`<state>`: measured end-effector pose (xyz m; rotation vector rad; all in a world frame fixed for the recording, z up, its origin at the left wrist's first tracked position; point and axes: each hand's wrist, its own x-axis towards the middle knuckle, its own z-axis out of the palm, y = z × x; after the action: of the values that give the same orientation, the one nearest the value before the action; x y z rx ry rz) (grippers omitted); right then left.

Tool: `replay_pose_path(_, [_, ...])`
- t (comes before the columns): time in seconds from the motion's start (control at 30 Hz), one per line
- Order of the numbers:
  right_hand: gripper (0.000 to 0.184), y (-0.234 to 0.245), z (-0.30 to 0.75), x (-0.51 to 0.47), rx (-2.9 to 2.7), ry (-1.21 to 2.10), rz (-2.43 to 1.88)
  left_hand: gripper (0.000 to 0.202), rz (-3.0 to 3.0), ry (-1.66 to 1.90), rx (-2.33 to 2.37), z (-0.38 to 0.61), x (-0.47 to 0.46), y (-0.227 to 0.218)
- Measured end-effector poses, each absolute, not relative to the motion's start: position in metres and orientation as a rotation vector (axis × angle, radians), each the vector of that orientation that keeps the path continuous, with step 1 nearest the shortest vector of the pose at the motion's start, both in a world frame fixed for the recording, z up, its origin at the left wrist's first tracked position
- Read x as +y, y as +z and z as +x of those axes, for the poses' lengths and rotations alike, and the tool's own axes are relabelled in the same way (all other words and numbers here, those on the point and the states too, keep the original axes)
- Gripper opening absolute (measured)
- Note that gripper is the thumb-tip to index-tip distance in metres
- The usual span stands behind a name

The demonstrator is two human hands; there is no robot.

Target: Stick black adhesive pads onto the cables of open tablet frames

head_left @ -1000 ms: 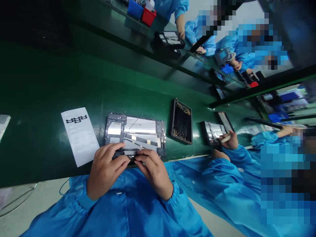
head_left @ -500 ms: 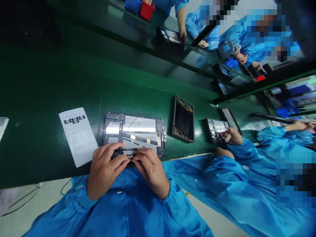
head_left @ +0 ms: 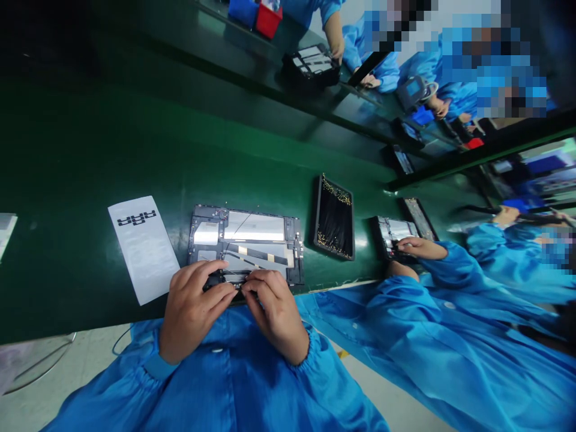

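Observation:
An opened tablet housing (head_left: 254, 227), black with silver plates and dark flat ribbons, lies on the green bench in front of me. At its near edge, my left hand (head_left: 193, 306) has thumb and index finger drawn together. Just beside it, my right hand (head_left: 276, 309) pinches at the same edge, its fingertips almost meeting the left ones. Whatever small part sits between the fingertips is hidden. Thin dark wires cross the housing close to my fingers.
Left of the housing lies a white sheet (head_left: 146, 258) bearing several black stickers. To the right stands a black tray (head_left: 335, 219) of black cables with gold-coloured ends. Farther right, a co-worker's hand (head_left: 420, 247) touches another device (head_left: 391, 231). Red (head_left: 269, 21) and blue bins stand across the bench.
My hands and the housing stay practically in place. The co-worker's hand on the right has shifted over its device, and across the bench a device in a black holder has tilted.

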<state>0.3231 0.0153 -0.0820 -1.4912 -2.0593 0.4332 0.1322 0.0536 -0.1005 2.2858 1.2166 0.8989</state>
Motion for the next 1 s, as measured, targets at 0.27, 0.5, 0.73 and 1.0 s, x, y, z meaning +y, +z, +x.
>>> replay_pose_path(0.27, [0.018,-0.088,0.325,0.010,-2.048,0.361,-1.452,0.010,2.295,0.868,1.201,0.131,0.055,-0.102])
replay_pose_path(0.5, [0.041,-0.109,0.331,-0.005,-2.287,0.062,-1.349,0.011,2.225,0.996,1.127,0.102,0.049,-0.098])
replay_pose_path(0.73, [0.034,-0.066,0.328,0.048,-2.275,0.376,-1.247,0.036,2.296,0.817,1.617,0.017,0.102,-0.106])
replay_pose_path(1.0, [0.007,-0.059,0.200,0.205,-2.904,0.528,-0.956,0.072,2.253,0.444,1.624,-0.004,0.139,-0.139])
